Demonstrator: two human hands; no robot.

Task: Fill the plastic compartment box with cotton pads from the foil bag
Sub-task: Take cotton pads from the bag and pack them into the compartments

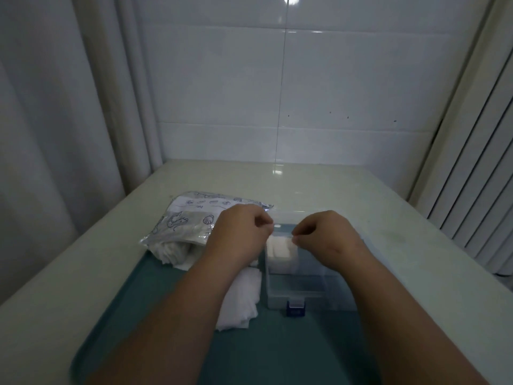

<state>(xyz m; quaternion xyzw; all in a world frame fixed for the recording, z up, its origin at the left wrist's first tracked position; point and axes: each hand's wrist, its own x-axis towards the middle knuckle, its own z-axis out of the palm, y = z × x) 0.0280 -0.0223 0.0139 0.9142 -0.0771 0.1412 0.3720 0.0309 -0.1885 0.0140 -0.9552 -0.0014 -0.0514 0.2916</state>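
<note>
Hovering over the plastic compartment box (305,290), left hand (241,232) and right hand (324,234) are curling fingers above its cotton pads (280,251), likely squaring them; grip unclear.

1 head view, close, facing forward-down over table (347,190).

- Left of the box (301,291), touching it: loose pads (241,297), with the bag (188,222) beyond.
- Over its far half: left hand (240,227) and right hand (327,232), pinching at it.
- Right and behind: open table (374,207).
- Nearer: bare tray (277,345).
</note>
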